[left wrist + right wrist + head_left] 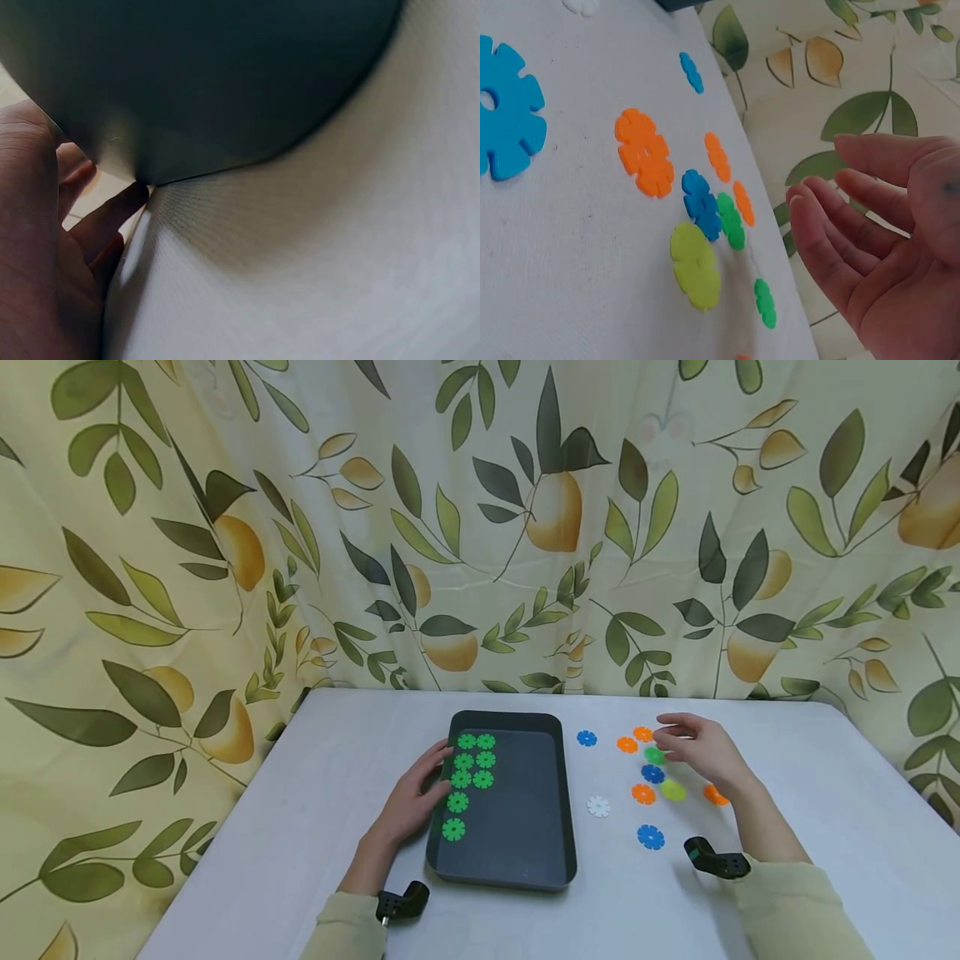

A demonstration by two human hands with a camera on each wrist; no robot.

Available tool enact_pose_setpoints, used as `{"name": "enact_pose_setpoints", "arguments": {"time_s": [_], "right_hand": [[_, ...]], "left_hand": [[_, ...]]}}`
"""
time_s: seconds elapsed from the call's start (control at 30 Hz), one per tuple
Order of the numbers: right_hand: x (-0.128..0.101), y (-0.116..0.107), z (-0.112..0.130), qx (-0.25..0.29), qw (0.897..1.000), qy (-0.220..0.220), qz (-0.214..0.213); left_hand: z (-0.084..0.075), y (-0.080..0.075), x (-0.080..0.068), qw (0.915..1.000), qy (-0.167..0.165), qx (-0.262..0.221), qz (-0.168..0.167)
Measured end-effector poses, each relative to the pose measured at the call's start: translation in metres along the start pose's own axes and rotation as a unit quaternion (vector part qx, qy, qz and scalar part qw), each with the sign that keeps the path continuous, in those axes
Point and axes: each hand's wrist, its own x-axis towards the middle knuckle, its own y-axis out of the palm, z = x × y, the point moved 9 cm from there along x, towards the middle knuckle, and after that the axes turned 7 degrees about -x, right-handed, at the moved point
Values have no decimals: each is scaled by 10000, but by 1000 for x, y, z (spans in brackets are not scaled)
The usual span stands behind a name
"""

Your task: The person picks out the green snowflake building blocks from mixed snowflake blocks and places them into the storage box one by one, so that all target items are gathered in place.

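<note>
A dark grey rectangular tray (528,852) holds several green notched discs (485,759) laid along its left side. My left hand (409,795) rests against the tray's left edge, fingers and thumb touching its side. In the left wrist view, fingertips (135,193) meet the tray's underside edge. Over the scattered discs on the right, my right hand (701,750) hovers with loosely bent fingers and nothing between them. Beneath and beside it lie a green disc (654,756), a blue disc (653,774) and a yellow-green disc (673,790). The right wrist view shows another green disc (765,304).
Orange discs (643,793) lie around the group, one partly behind the right forearm. A white disc (598,807) sits near the tray's right side, with blue discs (651,837) nearer and farther. The white-covered table (615,910) ends at a leaf-and-fruit curtain (480,610).
</note>
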Motion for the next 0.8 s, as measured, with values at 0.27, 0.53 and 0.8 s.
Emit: {"name": "enact_pose_setpoints", "arguments": {"time_s": [0.27, 0.53, 0.8], "right_hand": [[1, -1, -13, -101, 9996, 247, 39], [5, -1, -25, -235, 9989, 390, 89], [11, 4, -33, -390, 9980, 486, 139]], "left_hand": [[0, -1, 0, 10000, -36, -12, -25], [-1, -1, 0, 10000, -21, 6, -37], [-2, -1, 0, 10000, -59, 11, -54]]}}
